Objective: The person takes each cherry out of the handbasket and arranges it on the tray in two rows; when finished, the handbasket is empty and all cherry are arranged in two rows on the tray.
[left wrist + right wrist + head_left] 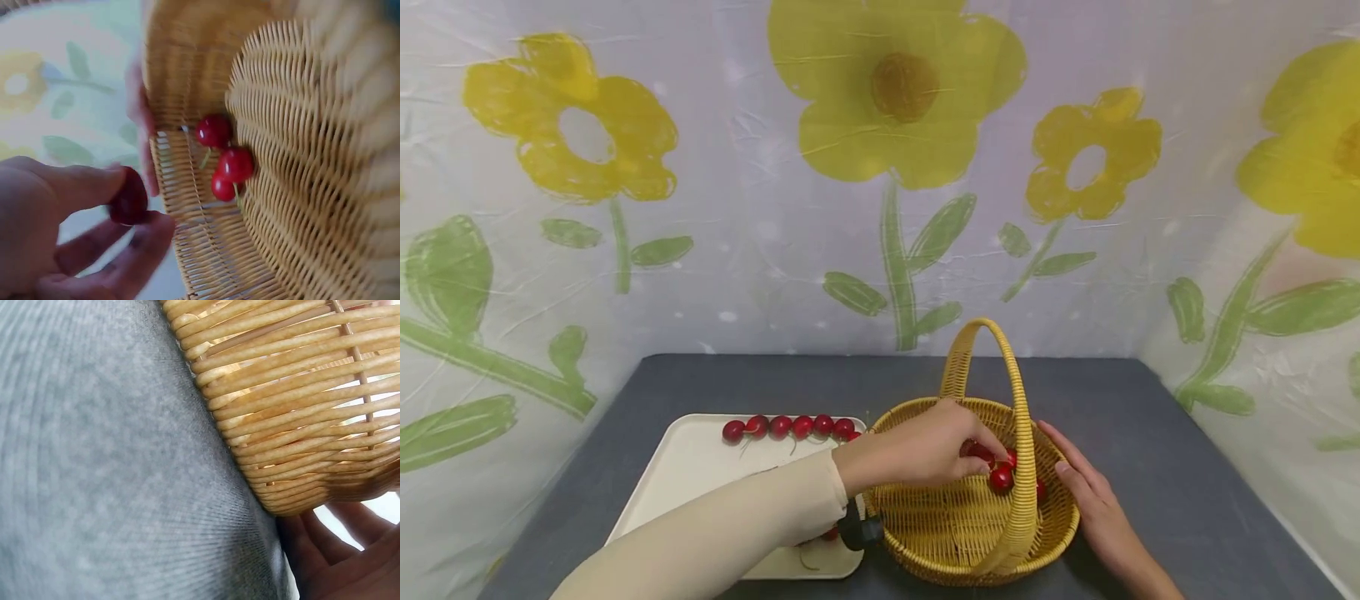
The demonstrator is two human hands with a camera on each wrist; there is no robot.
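Note:
My left hand (936, 442) reaches over the yellow wicker basket (951, 521), its thumb and fingers pinching a dark red cherry (129, 199). In the left wrist view, a cherry (214, 130) lies inside the basket against the wall. Two more touch each other beside it, one of them a brighter cherry (237, 164) with a green stem. My right hand (1097, 508) rests against the basket's right outer side, thumb near the rim and fingers extended along the wall. The right wrist view shows those fingers (331, 537) touching the weave from outside.
A white tray (662, 492) stands left of the basket, partly hidden under my left forearm. Along its far edge runs a row of several cherries (780, 427). The basket's tall handle (1022, 417) arches beside my left hand. Beneath everything is a dark grey tabletop (1195, 467).

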